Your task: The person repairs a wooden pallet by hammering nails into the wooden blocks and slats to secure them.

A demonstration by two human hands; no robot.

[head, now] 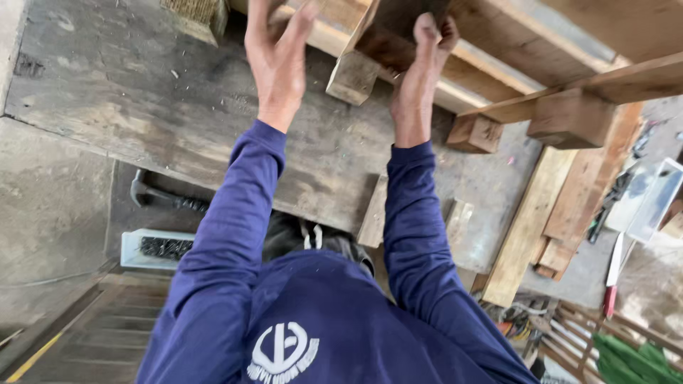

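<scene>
Hands raised over a worn wooden worktop (178, 107): the left hand (277, 60) is spread wide with fingers extended, touching nothing visible, just beside a wooden pallet (498, 64) tipped up at the worktop's far edge. The right hand (420, 75) grips the pallet, its fingers curled over a dark board beside a square wooden block (353, 77). Two more blocks (475, 133) show on the pallet's underside toward the far right corner. Below the near edge of the worktop, a shallow white tray (135, 250) holds a heap of dark nails (165, 247); a hammer (153, 195) lies just beyond it, partly hidden by the person's blue sleeve (224, 235). Loose planks (530, 224) lean at the right edge of the worktop, with short offcuts stacked beside them. Lower right, a red-handled tool (612, 281) lies on the ground near green cloth (633, 359) and a clutter of small items too blurred to tell.
</scene>
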